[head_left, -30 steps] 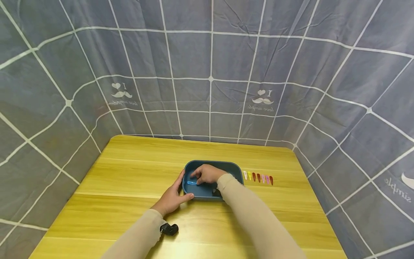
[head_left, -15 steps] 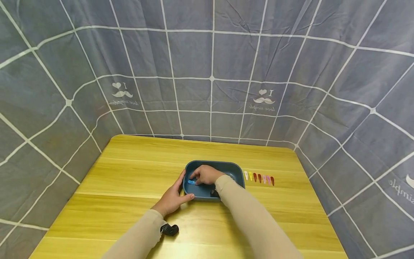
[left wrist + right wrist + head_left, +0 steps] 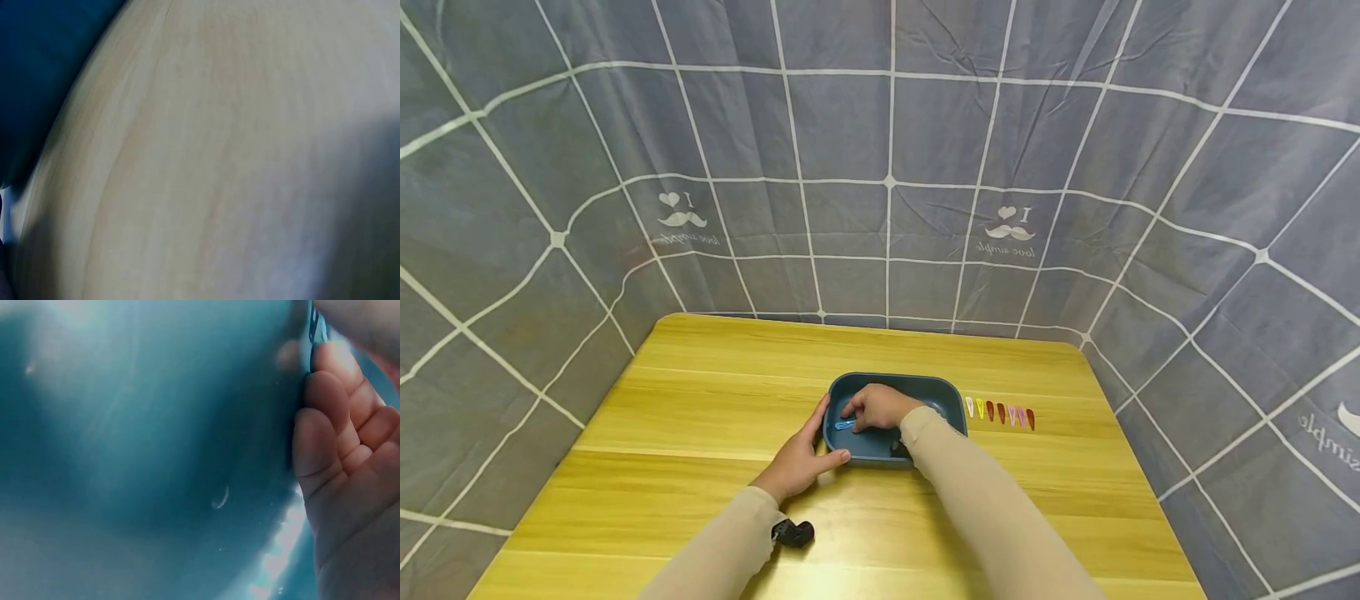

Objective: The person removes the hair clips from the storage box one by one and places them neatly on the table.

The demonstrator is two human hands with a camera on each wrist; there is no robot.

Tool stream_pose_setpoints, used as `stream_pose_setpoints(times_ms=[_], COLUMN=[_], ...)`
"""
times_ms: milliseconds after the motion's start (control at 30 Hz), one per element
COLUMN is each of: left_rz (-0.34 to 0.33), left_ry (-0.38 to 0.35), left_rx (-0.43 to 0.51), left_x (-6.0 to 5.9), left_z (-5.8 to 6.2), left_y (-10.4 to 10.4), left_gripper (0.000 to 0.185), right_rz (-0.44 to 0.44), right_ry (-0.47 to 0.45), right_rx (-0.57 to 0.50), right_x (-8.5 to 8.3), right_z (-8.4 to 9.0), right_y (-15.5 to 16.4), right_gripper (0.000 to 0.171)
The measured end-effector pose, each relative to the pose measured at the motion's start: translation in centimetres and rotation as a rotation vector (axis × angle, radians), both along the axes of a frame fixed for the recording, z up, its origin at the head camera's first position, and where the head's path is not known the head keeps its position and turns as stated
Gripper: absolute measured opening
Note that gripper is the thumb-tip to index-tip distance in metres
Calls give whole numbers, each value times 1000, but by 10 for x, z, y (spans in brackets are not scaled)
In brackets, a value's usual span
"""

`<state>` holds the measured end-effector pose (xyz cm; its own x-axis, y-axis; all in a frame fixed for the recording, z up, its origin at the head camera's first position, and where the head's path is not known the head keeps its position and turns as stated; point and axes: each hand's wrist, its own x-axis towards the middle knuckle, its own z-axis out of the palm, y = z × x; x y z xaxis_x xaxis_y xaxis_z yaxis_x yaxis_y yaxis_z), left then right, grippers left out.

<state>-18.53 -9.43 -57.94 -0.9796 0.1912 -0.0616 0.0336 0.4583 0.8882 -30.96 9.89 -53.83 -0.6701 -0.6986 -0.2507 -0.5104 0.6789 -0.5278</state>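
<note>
A dark blue tray [image 3: 867, 450] with rounded corners sits on the table. My left hand [image 3: 796, 463] rests at its left front corner, fingers stretched along the left side and thumb on the front rim. My right hand [image 3: 883, 406] reaches down inside the tray, pinching one end of a light blue hair clip [image 3: 844, 425] near the tray floor. The right wrist view shows that clip [image 3: 319, 326] between thumb and forefinger, with the other fingers [image 3: 315, 447] curled low by the blue surface. Only the tray's edge [image 3: 44, 69] and table show in the left wrist view.
Right of the tray, several hair clips lie in a row: white [image 3: 969, 407], yellow [image 3: 980, 408], dark red [image 3: 990, 411], pink and purple among them. A black device [image 3: 793, 532] sits at the left cuff. A grey checked curtain [image 3: 850, 217] surrounds the wooden table [image 3: 722, 358].
The blue hair clip has turned slightly, its left end now a little lower. The right hand has shifted very little inside the tray, and the left hand stays in place.
</note>
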Motion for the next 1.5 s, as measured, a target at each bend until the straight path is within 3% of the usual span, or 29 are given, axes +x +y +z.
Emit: stream_pose_setpoints(times_ms=[167, 767, 1100, 1500], left_rz=[-3, -24, -22, -14], left_ry=[-4, 25, 21, 16], left_rx=[2, 35, 35, 29], left_x=[0, 0, 0, 0], left_z=[2, -2, -2, -1], left_y=[-1, 0, 0, 1], left_gripper=[104, 102, 102, 102], right_rz=[37, -16, 18, 27], right_ry=[25, 55, 52, 32], right_rx=[7, 11, -1, -3], right_x=[-1, 2, 1, 2], right_z=[-2, -4, -4, -6], right_y=[-4, -7, -7, -8], right_gripper=[29, 17, 26, 24])
